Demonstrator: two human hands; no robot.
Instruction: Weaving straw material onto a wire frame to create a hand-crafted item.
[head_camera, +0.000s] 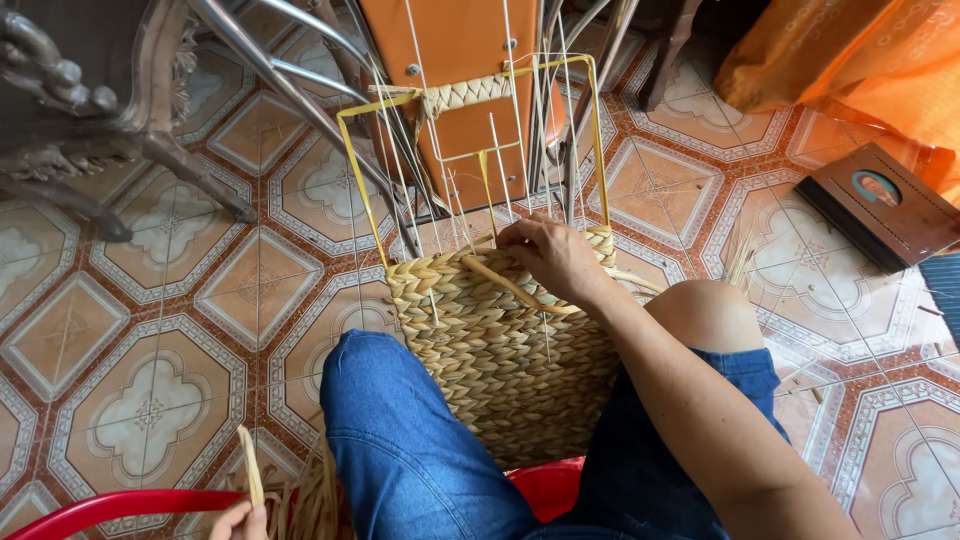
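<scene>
A half-woven straw basket (500, 350) on a yellow wire frame (360, 190) is propped between the knees. Its top edge is pinched by the right hand (548, 255), fingers closed on a strand. A loose straw (250, 465) is gripped by the left hand (240, 520) at the bottom edge
</scene>
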